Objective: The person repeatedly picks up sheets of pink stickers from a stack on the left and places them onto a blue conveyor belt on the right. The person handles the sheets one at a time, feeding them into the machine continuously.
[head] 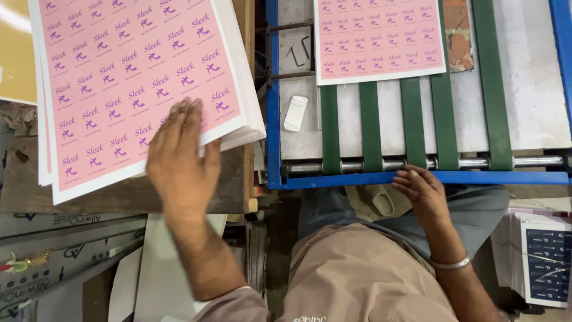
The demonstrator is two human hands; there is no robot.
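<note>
Under your left hand (182,156): stack of sheets (137,83), pink with repeating purple shoe motifs, white borders. Ahead of you: matching pink sheet (379,39) on green belts (411,113); blue machine frame (417,177); grey bed. On your right wrist: silver bangle (450,263).

A thick stack of pink printed sheets (143,83) with white margins lies flat, slightly askew, on a wooden board.

a print workshop — stacked pink printed sheets (137,89) beside a blue-framed conveyor (417,177) with green belts (411,119).
</note>
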